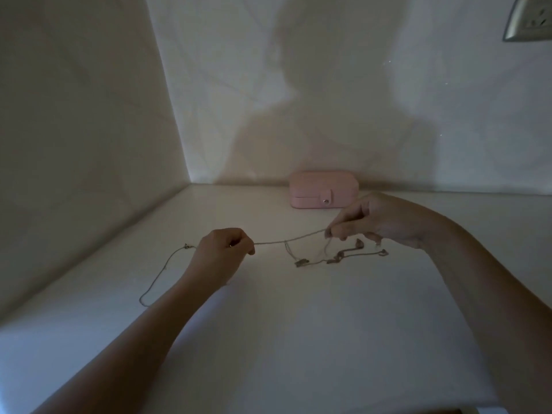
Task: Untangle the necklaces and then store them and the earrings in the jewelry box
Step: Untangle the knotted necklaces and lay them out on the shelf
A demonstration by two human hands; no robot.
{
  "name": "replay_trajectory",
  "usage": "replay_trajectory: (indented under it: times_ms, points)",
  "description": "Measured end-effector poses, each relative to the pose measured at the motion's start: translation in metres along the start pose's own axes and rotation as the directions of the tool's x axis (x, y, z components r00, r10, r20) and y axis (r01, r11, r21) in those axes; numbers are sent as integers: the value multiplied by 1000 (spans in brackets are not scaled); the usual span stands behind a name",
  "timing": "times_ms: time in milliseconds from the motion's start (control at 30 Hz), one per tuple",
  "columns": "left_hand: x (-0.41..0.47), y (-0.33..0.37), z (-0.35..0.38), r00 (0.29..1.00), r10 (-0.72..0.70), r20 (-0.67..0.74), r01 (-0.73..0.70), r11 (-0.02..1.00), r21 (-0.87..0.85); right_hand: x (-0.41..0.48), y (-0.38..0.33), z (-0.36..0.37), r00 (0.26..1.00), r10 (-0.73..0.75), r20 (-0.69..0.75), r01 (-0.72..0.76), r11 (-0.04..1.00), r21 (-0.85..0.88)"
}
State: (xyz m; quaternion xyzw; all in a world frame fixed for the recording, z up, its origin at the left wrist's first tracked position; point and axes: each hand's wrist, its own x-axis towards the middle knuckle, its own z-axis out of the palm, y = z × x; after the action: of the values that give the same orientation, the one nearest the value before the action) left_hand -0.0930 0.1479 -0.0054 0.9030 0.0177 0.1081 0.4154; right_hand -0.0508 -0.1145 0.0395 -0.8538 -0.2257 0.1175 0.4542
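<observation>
White walls close round a pale surface (268, 339) in dim light, with a wall socket (528, 19) up at 1 o'clock. My left hand (221, 252) pinches one chain (286, 241) and my right hand (373, 225) pinches the same chain further along. Both hands are clamped on it, apart, with the strand taut between them above the surface.

Below the strand, at its 5 o'clock, the tangle (331, 258) of the necklaces lies on the surface, with thin loops rising to the strand. A loose tail (155, 282) trails off towards 8 o'clock past my left hand. Small pieces sit in the tangle; I cannot tell whether they are pendants or earrings.

Pulling harder would likely cinch the knot, so I judge it best to give slack, keep the tangle resting down, and tease one loop open at a time.

At 12 o'clock, against the back wall, the pink jewelry box (324, 189) sits with its lid down and its snap tab fastened. Its contents are hidden.
</observation>
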Motion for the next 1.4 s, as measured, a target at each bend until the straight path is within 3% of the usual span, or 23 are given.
replay_trajectory:
  times_ms: [133,200,300,367,433,767,933,1133,1300,1400]
  points:
    - [-2,-1,3,992,102,75,-110,988,112,4,-1,13,998,-68,-9,69,994,88]
    - [-4,1,6,976,182,116,-191,979,65,6,-3,24,994,-109,17,106,988,113]
    - [-9,9,15,958,226,177,-192,963,-188,7,-9,39,988,-153,34,148,980,130]
    - [-13,15,19,962,193,194,-83,882,-464,9,-10,46,981,-195,-3,194,975,109]
    - [-15,17,21,969,173,178,-29,790,-613,11,-9,50,973,-229,-36,231,972,39]
    - [-18,19,19,976,210,57,-152,847,-509,12,-11,58,980,-179,-82,183,982,44]
    - [-17,19,18,976,212,42,-161,843,-514,12,-10,63,982,-121,-146,147,974,175]
    - [-16,19,13,974,216,64,-138,797,-587,14,-9,67,995,-88,-52,100,936,339]
    - [-16,20,11,965,249,77,-151,774,-615,16,-8,63,991,-132,-24,132,924,359]
    - [-16,19,11,958,265,106,-166,821,-546,16,-9,60,987,-162,-8,155,932,329]
